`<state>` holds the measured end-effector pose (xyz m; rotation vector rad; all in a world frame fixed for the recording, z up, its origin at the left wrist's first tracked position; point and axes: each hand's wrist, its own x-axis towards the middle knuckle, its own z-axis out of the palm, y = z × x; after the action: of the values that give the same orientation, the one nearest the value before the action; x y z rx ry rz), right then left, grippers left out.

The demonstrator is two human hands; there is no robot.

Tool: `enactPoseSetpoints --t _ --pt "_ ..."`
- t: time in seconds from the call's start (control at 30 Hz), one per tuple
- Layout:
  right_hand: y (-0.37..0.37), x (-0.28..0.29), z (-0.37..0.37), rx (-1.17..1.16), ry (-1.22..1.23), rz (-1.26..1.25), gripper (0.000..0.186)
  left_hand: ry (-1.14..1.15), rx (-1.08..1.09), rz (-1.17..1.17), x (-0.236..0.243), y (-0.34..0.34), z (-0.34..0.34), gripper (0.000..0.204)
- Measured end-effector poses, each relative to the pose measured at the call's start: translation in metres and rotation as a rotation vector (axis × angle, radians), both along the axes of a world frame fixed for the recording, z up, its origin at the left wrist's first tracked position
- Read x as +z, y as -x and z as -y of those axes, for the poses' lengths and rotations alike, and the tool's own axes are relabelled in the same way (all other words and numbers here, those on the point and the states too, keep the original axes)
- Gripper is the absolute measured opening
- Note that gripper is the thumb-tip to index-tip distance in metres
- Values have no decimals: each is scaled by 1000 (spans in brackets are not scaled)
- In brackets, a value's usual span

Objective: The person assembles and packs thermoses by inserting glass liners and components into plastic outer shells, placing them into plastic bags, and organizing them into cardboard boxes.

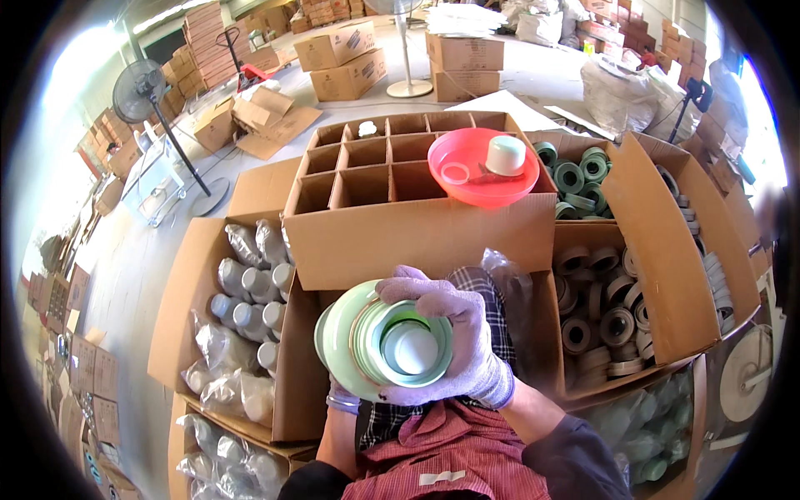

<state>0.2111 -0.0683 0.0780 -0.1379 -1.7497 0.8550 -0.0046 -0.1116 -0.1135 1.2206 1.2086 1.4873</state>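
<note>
Pale green round vessel (377, 337) was above plaid lap (485, 288): glossy, broad-flanged, stepped concentric rings, white round piece (415, 348) inside opening. Gloved right hand (472, 337) gripped its side; left hand (342, 398) mostly hidden behind, grip unclear.

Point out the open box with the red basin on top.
The divided box straight ahead: only it bears the basin, unlike the boxes left and right.

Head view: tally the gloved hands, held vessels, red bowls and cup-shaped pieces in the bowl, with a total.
Gloved hands: 2 (right hand; left hand, mostly hidden)
Pale green vessel: 1
Red bowl: 1
Pale cup-shaped piece: 1
Total: 5
</note>
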Motion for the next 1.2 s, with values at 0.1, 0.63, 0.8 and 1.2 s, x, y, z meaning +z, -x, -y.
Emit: enactPoseSetpoints --t 0.1,0.63,0.8,1.2 --pt "6 -9 3 -69 42 -97 72 7 -31 -12 4 -1 1 62" --pt "-7 0 4 -252 213 65 100 35 16 10 -7 -3 18 57" --pt "-9 2 8 -411 273 128 92 39 57 29 -9 1 21 56" --pt "1 -5 -1 -46 26 79 79 19 42 17 7 -3 4 53"
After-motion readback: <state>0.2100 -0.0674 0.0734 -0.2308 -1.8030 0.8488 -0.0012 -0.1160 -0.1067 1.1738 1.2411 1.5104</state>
